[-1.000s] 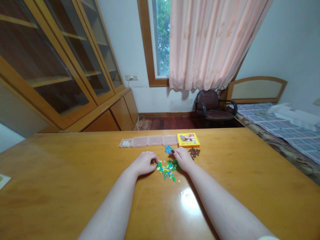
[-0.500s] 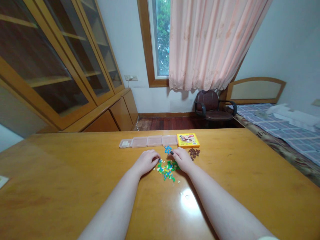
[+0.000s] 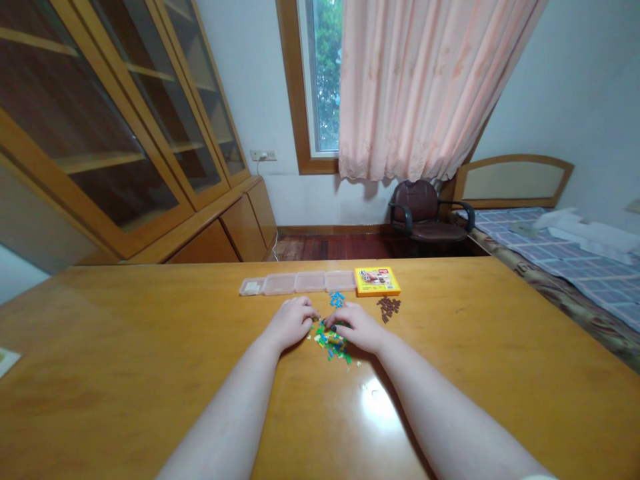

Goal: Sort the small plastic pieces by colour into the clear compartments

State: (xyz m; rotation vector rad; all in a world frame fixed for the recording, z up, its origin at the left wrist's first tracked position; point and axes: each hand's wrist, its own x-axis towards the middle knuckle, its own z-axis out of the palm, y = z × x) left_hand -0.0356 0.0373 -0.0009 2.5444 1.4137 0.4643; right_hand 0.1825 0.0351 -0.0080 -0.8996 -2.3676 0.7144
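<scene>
A mixed pile of small green, yellow, blue and white building bricks (image 3: 334, 341) lies on the table between my hands. My left hand (image 3: 293, 323) rests at the pile's left edge, its fingers curled and their tips close together; what they hold, if anything, is too small to make out. Over the pile's upper right side reaches my right hand (image 3: 357, 327), thumb and forefinger a little apart, hiding some bricks. Just beyond it sits a small group of blue bricks (image 3: 337, 299). To the right is a group of brown bricks (image 3: 389, 308).
A row of clear plastic trays (image 3: 281, 284) runs along the far side of the table (image 3: 150, 373). At its right end lies a yellow box (image 3: 377, 282) with a printed picture. Past the table's far edge stands a dark red armchair (image 3: 423, 210).
My right hand has moved from beside the blue bricks down and left, onto the mixed pile. The left hand has barely shifted.
</scene>
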